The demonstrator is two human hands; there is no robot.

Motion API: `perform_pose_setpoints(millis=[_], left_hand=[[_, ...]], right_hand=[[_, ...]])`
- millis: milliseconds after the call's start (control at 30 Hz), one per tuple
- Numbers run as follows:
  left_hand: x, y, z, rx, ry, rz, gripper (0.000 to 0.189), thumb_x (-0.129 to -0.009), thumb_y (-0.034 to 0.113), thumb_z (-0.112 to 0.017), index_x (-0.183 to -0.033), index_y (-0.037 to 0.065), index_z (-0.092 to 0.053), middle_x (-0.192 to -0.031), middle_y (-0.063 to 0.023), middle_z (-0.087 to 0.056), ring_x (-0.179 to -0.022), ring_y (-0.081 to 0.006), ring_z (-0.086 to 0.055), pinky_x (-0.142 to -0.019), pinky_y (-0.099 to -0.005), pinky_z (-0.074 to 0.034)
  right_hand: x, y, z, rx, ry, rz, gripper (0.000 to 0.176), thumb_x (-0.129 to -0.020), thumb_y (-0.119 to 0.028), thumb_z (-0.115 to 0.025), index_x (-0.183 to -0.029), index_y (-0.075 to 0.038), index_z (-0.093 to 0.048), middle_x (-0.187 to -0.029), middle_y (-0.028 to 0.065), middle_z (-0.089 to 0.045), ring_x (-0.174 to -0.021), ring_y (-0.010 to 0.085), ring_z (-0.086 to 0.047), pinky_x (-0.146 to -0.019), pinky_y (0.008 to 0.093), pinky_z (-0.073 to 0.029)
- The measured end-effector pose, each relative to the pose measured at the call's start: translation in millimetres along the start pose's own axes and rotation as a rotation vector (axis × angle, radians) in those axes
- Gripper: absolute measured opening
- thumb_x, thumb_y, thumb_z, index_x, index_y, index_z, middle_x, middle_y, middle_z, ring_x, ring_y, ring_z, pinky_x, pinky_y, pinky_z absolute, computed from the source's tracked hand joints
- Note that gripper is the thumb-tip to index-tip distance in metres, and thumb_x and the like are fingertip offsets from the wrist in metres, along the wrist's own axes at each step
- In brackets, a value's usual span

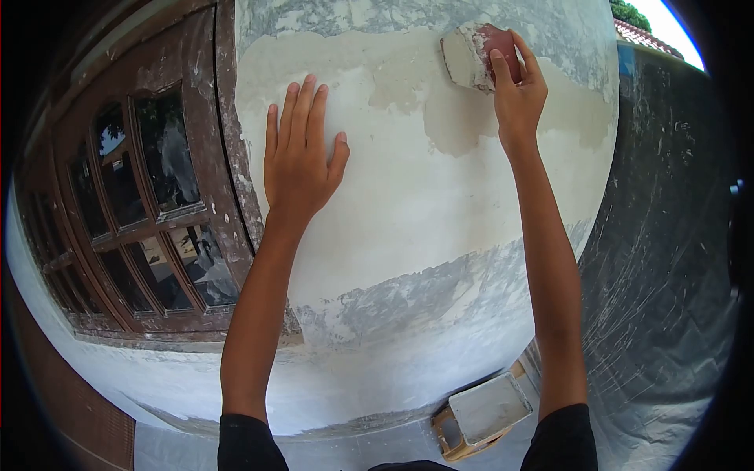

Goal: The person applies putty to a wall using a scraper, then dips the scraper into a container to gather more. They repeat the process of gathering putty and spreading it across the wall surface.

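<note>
My left hand [298,165] lies on the plastered wall [385,204] with its fingers stretched out, holding nothing. Higher up and to the right, my right hand [520,98] is closed on a reddish-brown putty spreader [503,47]. Pale putty is caked thickly over the spreader's left side, which is at the wall. Around and below it, a darker, damp-looking patch [459,118] shows on the lighter coat. Above and below this smooth band, the wall is mottled grey and rougher.
A wooden window frame [149,231] with glass panes stands left of the wall. Down on the floor, a tray [491,408] holding pale material rests on a yellowish support [455,449]. Dark, splattered sheeting [660,235] hangs at the right.
</note>
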State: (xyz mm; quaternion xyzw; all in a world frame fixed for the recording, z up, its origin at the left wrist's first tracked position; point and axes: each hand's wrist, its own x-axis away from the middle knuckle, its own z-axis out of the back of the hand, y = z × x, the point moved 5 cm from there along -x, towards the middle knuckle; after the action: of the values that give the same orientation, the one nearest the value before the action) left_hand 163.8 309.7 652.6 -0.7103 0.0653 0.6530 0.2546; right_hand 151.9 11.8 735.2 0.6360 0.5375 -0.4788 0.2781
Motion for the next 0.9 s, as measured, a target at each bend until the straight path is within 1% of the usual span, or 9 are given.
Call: perform_pose_setpoints(millis=[67, 100, 233, 333, 367, 500, 633, 733, 900], left_hand=[[0.4, 0.6, -0.4, 0.003, -0.001, 0.001, 0.062, -0.094, 0.020, -0.061, -0.152, 0.007, -0.044, -0.161, -0.0109, -0.040, -0.151, -0.0303, -0.034, -0.124, -0.0510, -0.023], [0.5, 0.4, -0.2, 0.000, -0.001, -0.004, 0.062, -0.094, 0.020, -0.061, -0.152, 0.006, -0.044, -0.161, -0.0111, -0.040, -0.151, -0.0306, -0.034, -0.124, -0.0513, -0.024], [0.6, 0.4, -0.7, 0.001, 0.006, -0.006, 0.062, -0.094, 0.020, -0.061, -0.152, 0.006, -0.043, -0.161, -0.0114, -0.040, -0.151, -0.0314, -0.035, -0.124, -0.0519, -0.024], [0.7, 0.6, -0.4, -0.001, 0.006, -0.003, 0.062, -0.095, 0.020, -0.061, -0.152, 0.006, -0.044, -0.161, -0.0113, -0.040, -0.151, -0.0313, -0.035, -0.124, -0.0519, -0.024], [0.7, 0.9, -0.8, 0.003, 0.005, -0.003, 0.062, -0.095, 0.020, -0.061, -0.152, 0.006, -0.044, -0.161, -0.0113, -0.040, -0.151, -0.0313, -0.035, -0.124, -0.0519, -0.024], [0.7, 0.7, 0.3, -0.005, -0.001, -0.003, 0.062, -0.094, 0.020, -0.061, -0.152, 0.006, -0.043, -0.161, -0.0111, -0.040, -0.151, -0.0310, -0.035, -0.124, -0.0516, -0.024], [0.6, 0.9, -0.7, -0.010, 0.002, -0.003, 0.063, -0.094, 0.020, -0.061, -0.153, 0.007, -0.042, -0.161, -0.0109, -0.040, -0.151, -0.0306, -0.034, -0.124, -0.0512, -0.024], [0.9, 0.4, -0.8, -0.010, -0.002, -0.006, 0.063, -0.095, 0.020, -0.061, -0.153, 0.007, -0.042, -0.161, -0.0108, -0.040, -0.151, -0.0302, -0.034, -0.124, -0.0510, -0.024], [0.4, -0.3, -0.9, -0.007, -0.005, -0.001, 0.062, -0.095, 0.020, -0.060, -0.153, 0.007, -0.042, -0.161, -0.0107, -0.040, -0.151, -0.0300, -0.033, -0.125, -0.0509, -0.023]], right_hand=[[6.2, -8.6, -7.0, 0.316, -0.116, 0.127, 0.045, -0.099, -0.012, -0.067, -0.143, -0.007, -0.058, -0.121, 0.0121, -0.070, -0.105, 0.0140, -0.068, -0.092, 0.0254, -0.054], [4.0, -4.1, -4.4, 0.328, -0.058, 0.099, 0.042, -0.097, -0.014, -0.067, -0.138, -0.010, -0.062, -0.119, 0.0125, -0.071, -0.106, 0.0201, -0.069, -0.094, 0.0324, -0.053], [-3.7, 0.7, 3.9, 0.064, 0.037, 0.017, 0.040, -0.096, -0.015, -0.068, -0.136, -0.011, -0.064, -0.117, 0.0131, -0.072, -0.107, 0.0201, -0.069, -0.097, 0.0328, -0.052], [4.5, -7.5, -5.4, 0.288, -0.107, 0.102, 0.041, -0.097, -0.014, -0.068, -0.137, -0.010, -0.063, -0.117, 0.0123, -0.072, -0.106, 0.0200, -0.069, -0.096, 0.0323, -0.053], [2.6, -5.2, -2.9, 0.357, -0.071, 0.107, 0.042, -0.096, -0.015, -0.068, -0.138, -0.011, -0.064, -0.117, 0.0122, -0.072, -0.105, 0.0199, -0.069, -0.095, 0.0322, -0.053], [-3.9, -2.2, 4.4, 0.144, 0.030, 0.060, 0.041, -0.096, -0.017, -0.069, -0.137, -0.014, -0.065, -0.116, 0.0137, -0.072, -0.104, 0.0203, -0.070, -0.095, 0.0334, -0.053], [4.1, -9.7, -5.0, 0.380, -0.100, 0.169, 0.042, -0.096, -0.015, -0.068, -0.138, -0.009, -0.063, -0.117, 0.0125, -0.072, -0.104, 0.0205, -0.070, -0.094, 0.0330, -0.053], [-6.8, 6.2, 7.3, 0.200, 0.035, 0.047, 0.042, -0.096, -0.016, -0.068, -0.138, -0.009, -0.063, -0.118, 0.0139, -0.072, -0.105, 0.0200, -0.070, -0.094, 0.0333, -0.053], [3.6, -2.6, -1.9, 0.257, -0.056, 0.042, 0.043, -0.097, -0.014, -0.067, -0.139, -0.009, -0.062, -0.118, 0.0138, -0.072, -0.106, 0.0194, -0.069, -0.094, 0.0320, -0.053]])
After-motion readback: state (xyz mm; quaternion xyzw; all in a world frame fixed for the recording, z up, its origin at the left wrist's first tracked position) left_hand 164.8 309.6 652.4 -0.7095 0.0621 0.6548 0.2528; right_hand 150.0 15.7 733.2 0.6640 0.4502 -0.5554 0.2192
